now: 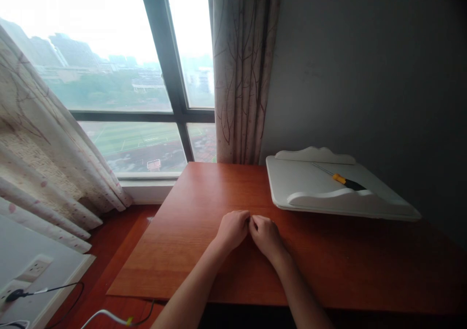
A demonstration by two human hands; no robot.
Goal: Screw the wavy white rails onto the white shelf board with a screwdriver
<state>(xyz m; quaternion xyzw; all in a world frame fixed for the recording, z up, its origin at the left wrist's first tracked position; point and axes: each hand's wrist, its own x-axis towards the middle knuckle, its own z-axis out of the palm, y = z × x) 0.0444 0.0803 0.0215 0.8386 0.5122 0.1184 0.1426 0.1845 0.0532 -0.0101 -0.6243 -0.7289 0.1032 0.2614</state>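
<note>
My left hand rests on the brown wooden table, fingers curled into a fist. Beside it, my right hand is curled the same way, with a small dark gap inside its bent fingers. The two fists meet at the knuckles near the middle of the tabletop. Nothing shows sticking out of either one; their palms are turned out of sight. Beyond my right hand, a screwdriver with a yellow and black handle lies on a white tray-like stand.
The white stand has raised wavy edges and sits against the dark wall. A window and curtains are at the back. At lower left are a wall socket with a black plug and a white cable.
</note>
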